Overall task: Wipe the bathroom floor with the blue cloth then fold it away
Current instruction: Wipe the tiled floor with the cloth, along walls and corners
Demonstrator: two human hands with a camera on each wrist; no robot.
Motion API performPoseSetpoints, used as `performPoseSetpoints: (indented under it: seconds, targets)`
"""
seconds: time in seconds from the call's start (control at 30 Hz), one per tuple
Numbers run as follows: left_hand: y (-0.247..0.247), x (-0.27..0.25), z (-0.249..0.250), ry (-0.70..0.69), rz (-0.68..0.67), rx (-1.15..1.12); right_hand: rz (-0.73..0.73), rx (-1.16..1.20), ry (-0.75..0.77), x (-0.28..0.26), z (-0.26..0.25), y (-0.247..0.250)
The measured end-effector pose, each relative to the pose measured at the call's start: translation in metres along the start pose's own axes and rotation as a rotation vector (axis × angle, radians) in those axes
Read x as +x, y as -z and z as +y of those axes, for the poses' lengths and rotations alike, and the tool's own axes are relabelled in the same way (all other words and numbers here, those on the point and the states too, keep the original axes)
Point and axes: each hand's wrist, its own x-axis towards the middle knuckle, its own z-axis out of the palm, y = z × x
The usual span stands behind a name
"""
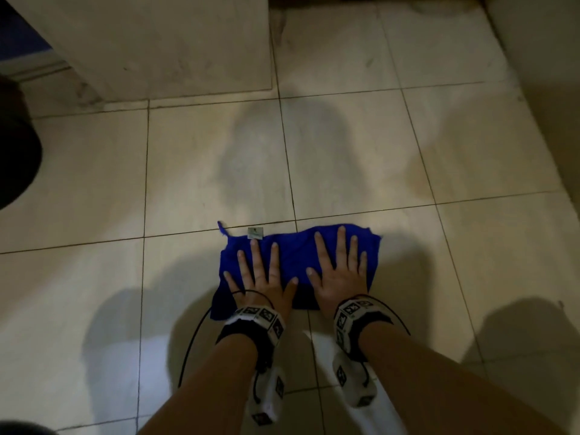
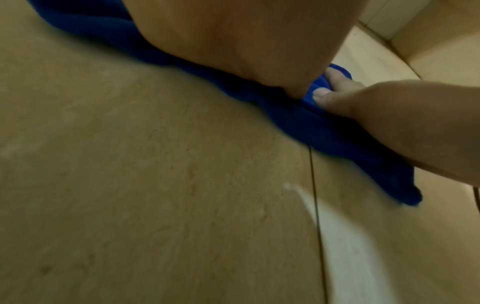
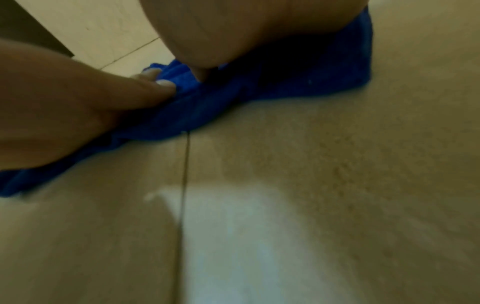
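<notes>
Lower centre of the head view: left hand (image 1: 262, 279) and right hand (image 1: 340, 271) lie flat, fingers straight and spread, pressing the blue cloth (image 1: 295, 262) onto the tiled floor (image 1: 204, 171). A small label (image 1: 255, 232) sits at the cloth's far edge.

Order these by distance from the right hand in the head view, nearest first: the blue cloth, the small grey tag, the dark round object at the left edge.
1. Blue cloth: directly under the right hand, whose fingers lie spread flat on it.
2. Small grey tag: at the cloth's far edge, toward the left.
3. Dark round object: far left edge of the floor.
</notes>
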Motion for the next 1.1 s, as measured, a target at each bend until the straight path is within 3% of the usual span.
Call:
performPoseSetpoints:
  seconds: [0.53,0.63,0.83,1.0,1.1]
  targets:
    - [-0.011,0.006,0.006,-0.013,0.061,-0.03,-0.029,-0.038,-0.063,0.0,-0.01,-0.004]
    - [-0.016,0.006,0.009,-0.002,0.139,-0.018,-0.061,-0.007,-0.064,-0.001,-0.007,0.001]
    - [-0.017,0.006,0.01,0.032,0.165,0.011,0.006,0.06,-0.026,-0.001,-0.005,-0.008]
    - [-0.025,0.009,0.015,0.041,0.181,0.073,0.027,0.087,0.117,-0.002,0.033,0.0]
    - [-0.038,0.001,0.052,0.035,0.178,0.065,0.045,0.105,0.124,-0.004,0.065,0.003]
